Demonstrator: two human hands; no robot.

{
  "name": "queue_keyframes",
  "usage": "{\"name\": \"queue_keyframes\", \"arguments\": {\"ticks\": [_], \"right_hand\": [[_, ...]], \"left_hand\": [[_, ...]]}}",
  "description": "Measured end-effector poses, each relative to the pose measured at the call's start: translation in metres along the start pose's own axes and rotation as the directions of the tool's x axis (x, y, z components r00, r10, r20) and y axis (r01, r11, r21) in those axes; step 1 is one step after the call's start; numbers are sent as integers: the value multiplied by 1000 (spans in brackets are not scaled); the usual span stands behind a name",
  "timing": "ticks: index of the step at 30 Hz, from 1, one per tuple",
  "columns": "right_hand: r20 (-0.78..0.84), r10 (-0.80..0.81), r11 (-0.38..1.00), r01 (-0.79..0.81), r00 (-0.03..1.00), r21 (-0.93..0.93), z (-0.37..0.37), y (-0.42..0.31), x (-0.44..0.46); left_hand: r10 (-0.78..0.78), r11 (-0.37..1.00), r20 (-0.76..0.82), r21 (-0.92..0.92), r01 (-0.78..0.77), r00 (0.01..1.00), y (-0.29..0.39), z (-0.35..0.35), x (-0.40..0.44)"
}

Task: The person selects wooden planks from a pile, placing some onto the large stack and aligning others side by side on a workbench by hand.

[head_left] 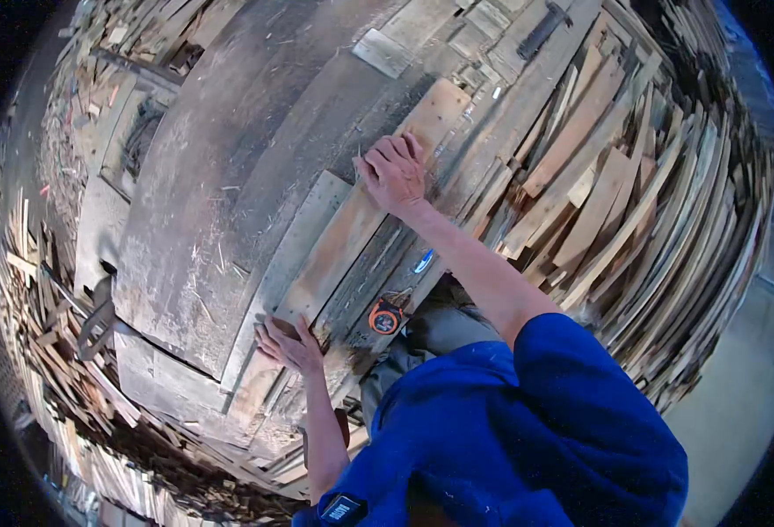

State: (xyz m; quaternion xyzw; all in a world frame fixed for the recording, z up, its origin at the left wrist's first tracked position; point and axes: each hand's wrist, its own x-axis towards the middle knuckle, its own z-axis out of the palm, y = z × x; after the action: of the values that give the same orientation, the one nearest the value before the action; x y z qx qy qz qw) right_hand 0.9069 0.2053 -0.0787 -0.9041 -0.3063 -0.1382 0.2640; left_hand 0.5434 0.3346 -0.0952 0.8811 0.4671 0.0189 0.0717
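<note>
A long light-brown wooden plank (332,250) lies slantwise on the bench, with small nail holes near its ends. My right hand (393,173) is closed over its upper part, fingers curled across the width. Toward the lower end, my left hand (292,347) grips the same plank, its thumb apart from the fingers. A greyer board (289,235) lies alongside the plank's left edge. Close to my body, an orange-and-black tape measure (385,317) rests near the bench edge, and a small blue object (423,261) lies above it.
The worn bench top (220,149) is scattered with wood shavings. A short wood block (382,53) and a dark hammer-like tool (543,31) lie toward the top. Stacked wood strips (642,202) crowd the right side; more scrap wood (79,351) is heaped at left.
</note>
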Motion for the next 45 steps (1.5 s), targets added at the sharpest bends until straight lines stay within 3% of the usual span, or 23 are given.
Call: {"name": "queue_keyframes", "arguments": {"ticks": [5,20,26,29,34,38,42,45], "right_hand": [[49,15,1000,-14,999,-25,-1,-1,3],[-11,31,998,-30,999,58,1,9,-7],[-52,-1,998,4,999,55,-7,15,-14],[102,-242,970,238,965,41,-20,35,-22],[130,-242,968,229,962,106,-8,38,-29],[105,-140,988,131,985,82,7,43,-28],[-119,-167,974,182,979,137,12,41,-23],[66,-52,997,48,996,66,10,35,-27]], "left_hand": [[-4,1000,17,-16,4,1000,7,-6,4],[-28,1000,20,-6,29,999,5,-2,1],[16,1000,-56,-10,-17,998,0,7,4],[30,1000,-73,-4,-31,997,-7,9,-4],[6,1000,-52,11,-6,999,-9,4,-10],[2,1000,-58,27,0,998,-9,15,-2],[32,999,-110,46,-27,993,-12,16,0],[55,998,-141,22,-53,989,-7,15,1]]}}
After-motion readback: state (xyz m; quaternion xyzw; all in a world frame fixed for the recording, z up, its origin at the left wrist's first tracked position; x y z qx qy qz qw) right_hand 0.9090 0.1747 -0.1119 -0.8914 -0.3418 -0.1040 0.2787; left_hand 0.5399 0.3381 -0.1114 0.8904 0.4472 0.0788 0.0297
